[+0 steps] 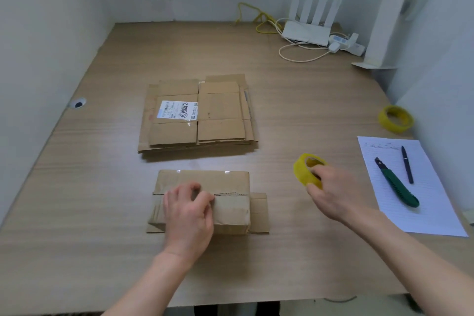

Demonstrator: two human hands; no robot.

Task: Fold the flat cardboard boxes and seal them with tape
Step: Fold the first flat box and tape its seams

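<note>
Left hand [188, 209] presses curled fingers on the folded box [205, 200] seam, apparently pinching nothing. Right hand [331, 192] grips the yellow tape roll [305, 170] at the box's 3 o'clock.

A wooden table [295, 100] fills the view, closed in by white walls. At its far right corner a white router [306, 32] with four upright antennas sits among white cables, a power strip [346, 42] and a yellow cable [259, 18]. On the right a lined sheet of paper [420, 213] carries a green utility knife [396, 183] and a dark pen [407, 164], lying side by side. Near the left edge is a small round fitting, perhaps a cable grommet [78, 103].
</note>
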